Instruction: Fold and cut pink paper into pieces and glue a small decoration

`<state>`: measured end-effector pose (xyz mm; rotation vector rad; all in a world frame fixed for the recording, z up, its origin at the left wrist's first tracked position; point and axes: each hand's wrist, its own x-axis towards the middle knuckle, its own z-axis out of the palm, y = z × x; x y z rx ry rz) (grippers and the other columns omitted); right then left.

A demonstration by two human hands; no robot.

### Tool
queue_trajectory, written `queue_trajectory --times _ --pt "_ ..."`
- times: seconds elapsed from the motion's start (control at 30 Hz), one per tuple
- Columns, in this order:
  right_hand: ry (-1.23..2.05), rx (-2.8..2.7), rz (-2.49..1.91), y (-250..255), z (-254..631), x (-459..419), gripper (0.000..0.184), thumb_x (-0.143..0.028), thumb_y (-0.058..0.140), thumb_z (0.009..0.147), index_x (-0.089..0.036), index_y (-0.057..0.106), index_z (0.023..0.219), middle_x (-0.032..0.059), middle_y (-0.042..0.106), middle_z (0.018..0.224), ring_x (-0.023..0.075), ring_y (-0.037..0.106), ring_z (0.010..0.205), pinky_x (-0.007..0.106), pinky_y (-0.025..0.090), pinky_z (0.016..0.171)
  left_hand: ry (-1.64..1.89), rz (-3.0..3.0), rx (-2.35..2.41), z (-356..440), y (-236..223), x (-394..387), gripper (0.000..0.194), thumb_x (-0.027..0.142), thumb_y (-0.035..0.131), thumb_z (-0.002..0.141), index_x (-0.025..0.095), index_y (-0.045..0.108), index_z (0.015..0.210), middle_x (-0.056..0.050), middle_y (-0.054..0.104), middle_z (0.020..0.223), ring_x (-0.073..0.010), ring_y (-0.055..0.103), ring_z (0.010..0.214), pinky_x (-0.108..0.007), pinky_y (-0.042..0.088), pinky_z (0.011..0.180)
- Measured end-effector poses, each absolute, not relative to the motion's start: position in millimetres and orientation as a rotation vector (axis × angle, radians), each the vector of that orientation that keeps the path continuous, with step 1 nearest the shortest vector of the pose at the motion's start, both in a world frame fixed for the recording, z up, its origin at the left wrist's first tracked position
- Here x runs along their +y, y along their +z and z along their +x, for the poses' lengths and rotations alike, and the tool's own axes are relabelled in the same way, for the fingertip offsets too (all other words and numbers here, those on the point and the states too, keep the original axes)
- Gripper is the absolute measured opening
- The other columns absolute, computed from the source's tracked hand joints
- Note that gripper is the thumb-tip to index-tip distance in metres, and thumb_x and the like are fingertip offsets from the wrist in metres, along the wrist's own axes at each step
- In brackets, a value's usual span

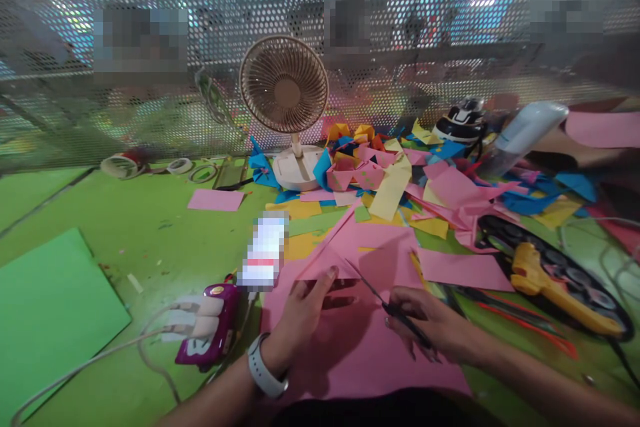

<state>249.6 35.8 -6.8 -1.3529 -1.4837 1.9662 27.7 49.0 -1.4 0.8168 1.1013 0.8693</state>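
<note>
My left hand (pixel 309 310), with a white watch at its wrist, pinches a piece of pink paper (pixel 327 260) between thumb and fingers. A narrow strip of that paper points up and away. In my right hand (pixel 430 320) is a pair of scissors (pixel 407 325) with dark handles. The blades point up and left at the right end of the held piece; whether they touch it I cannot tell. Larger pink sheets (pixel 340 367) lie under both hands.
A fan (pixel 285 87) stands before the perforated metal screen (pixel 165 113). Paper scraps (pixel 440 190) pile up at back right. A phone (pixel 265 250), purple charger block (pixel 217 327) and green sheet (pixel 50 320) lie left. At right are a yellow glue gun (pixel 560 293) and black tray (pixel 500 230).
</note>
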Motion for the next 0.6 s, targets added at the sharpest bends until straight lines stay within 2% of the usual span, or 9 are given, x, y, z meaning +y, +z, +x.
queue_trajectory --times 0.27,0.6 --pt "1.944 -1.536 -1.381 -6.3 249.7 35.9 0.032 -0.047 0.060 0.079 -0.019 0.044 0.076 -0.0069 0.055 0.050 0.0022 0.036 0.029 0.011 0.024 0.026 0.859 0.720 1.068 29.9 -4.8 48.4 0.034 0.045 0.063 0.080 0.012 0.068 0.083 -0.016 0.069 0.105 -0.0302 0.069 0.088 -0.041 0.050 0.086" --pt "1.941 -1.545 -1.386 -6.8 250.7 35.3 0.033 -0.048 0.060 0.078 -0.019 0.045 0.077 -0.0065 0.056 0.050 0.0028 0.037 0.030 0.012 0.025 0.026 0.825 0.762 1.061 30.2 -3.4 48.0 0.038 0.047 0.061 0.081 0.012 0.069 0.093 -0.016 0.067 0.110 -0.0310 0.068 0.091 -0.040 0.050 0.086"
